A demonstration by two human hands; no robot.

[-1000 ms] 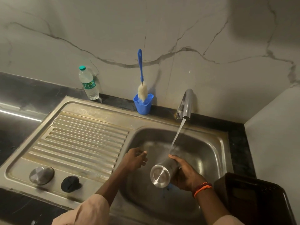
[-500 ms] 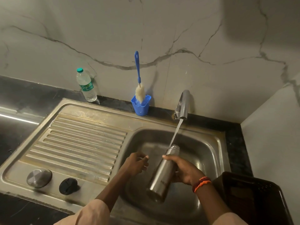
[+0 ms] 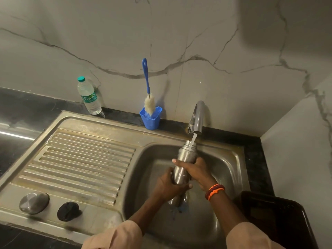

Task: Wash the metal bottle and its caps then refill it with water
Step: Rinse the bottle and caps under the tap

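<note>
The metal bottle (image 3: 185, 159) stands nearly upright over the sink basin (image 3: 230, 169), its open mouth under the running tap (image 3: 197, 117). Water streams into the mouth. My right hand (image 3: 195, 169) grips the bottle around its upper body. My left hand (image 3: 167, 186) grips its lower part from the left. A round metal cap (image 3: 34, 203) and a black cap (image 3: 68, 211) lie on the draining board's front left corner.
A blue-handled bottle brush (image 3: 148, 92) stands in a blue cup (image 3: 150, 119) by the wall. A plastic water bottle (image 3: 89, 97) stands at the back left. A dark bin (image 3: 274, 218) sits at the sink's right front. The ribbed draining board (image 3: 86, 162) lies left of the basin.
The bottle went from lying tilted with its base toward me to upright under the tap. My left hand, free before, now holds the bottle's lower part.
</note>
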